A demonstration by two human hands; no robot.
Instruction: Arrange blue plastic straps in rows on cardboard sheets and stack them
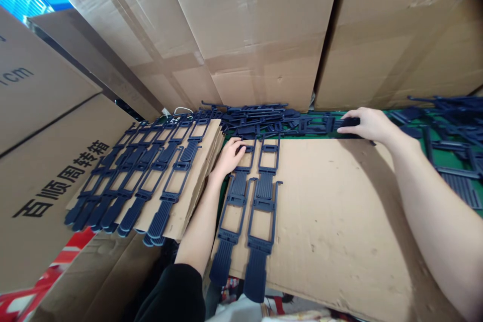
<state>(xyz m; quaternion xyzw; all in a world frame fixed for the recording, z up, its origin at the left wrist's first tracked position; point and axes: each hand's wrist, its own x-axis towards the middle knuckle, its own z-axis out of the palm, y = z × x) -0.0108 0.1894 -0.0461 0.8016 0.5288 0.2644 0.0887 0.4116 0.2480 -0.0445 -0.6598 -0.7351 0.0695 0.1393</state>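
Observation:
My left hand [231, 155] rests at the top end of a dark plastic strip [230, 219] on a cardboard sheet [324, 221], its fingers closed round the frame there. Another dark strip [261, 221] lies beside it on the right. Beyond the sheet's far edge, my right hand [364, 125] pinches a dark plastic piece [349, 122] between thumb and fingers. That piece is partly hidden by the hand.
Stacked cardboard [206, 171] at the left carries several rows of dark strips. Loose dark parts [260, 118] pile up on the green surface [437, 151] behind, with more at the right. Large cartons [260, 25] stand at the back and left.

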